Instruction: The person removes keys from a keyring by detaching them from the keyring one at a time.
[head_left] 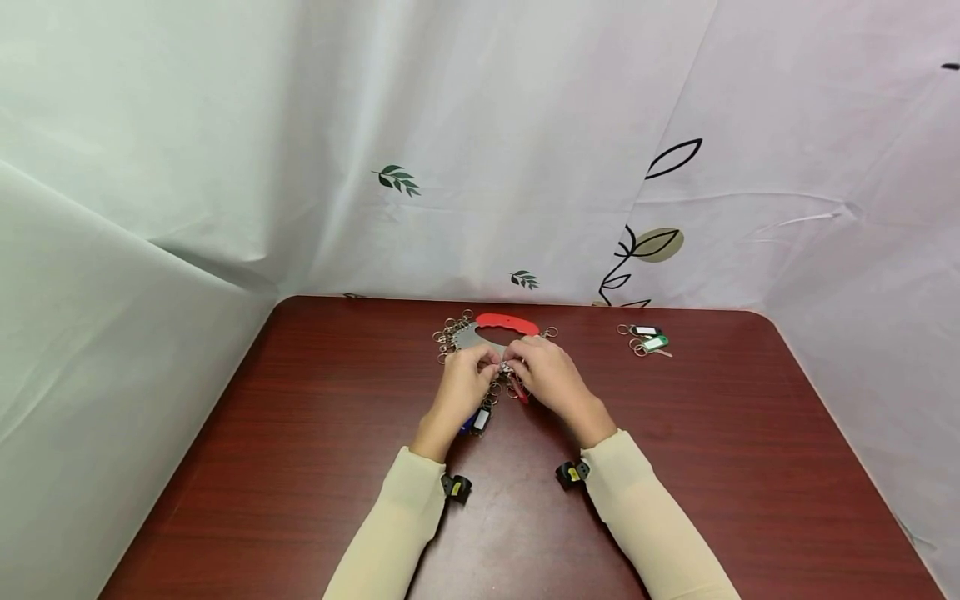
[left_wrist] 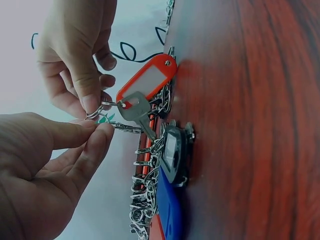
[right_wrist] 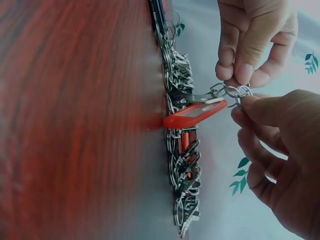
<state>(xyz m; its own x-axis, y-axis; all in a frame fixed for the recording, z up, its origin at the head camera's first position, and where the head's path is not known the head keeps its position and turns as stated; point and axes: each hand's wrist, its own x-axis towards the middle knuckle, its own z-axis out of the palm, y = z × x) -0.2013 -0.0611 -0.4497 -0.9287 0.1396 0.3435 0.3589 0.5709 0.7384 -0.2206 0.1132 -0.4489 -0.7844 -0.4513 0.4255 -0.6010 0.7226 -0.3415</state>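
In the head view my left hand (head_left: 461, 387) and right hand (head_left: 551, 379) meet at the near edge of a grey curved key holder (head_left: 467, 337) with a red grip (head_left: 508, 322). My right thumb and finger pinch a split key ring (left_wrist: 93, 116). From it hang a silver key (left_wrist: 135, 109) and a red key tag (right_wrist: 192, 118). Opposite, my left thumb and fingertips pinch small metal ring hardware joined to the holder; the fingertips partly hide it. Several clips and rings (right_wrist: 185, 165) line the holder's edge.
A black key tag (head_left: 482, 420) and a blue tag (head_left: 468, 423) hang at the holder's near side, by my left wrist. At the back right lie a black-tagged key ring (head_left: 646, 331) and a green-tagged key (head_left: 655, 342). A white curtain (head_left: 480, 150) stands behind the brown table (head_left: 300, 467).
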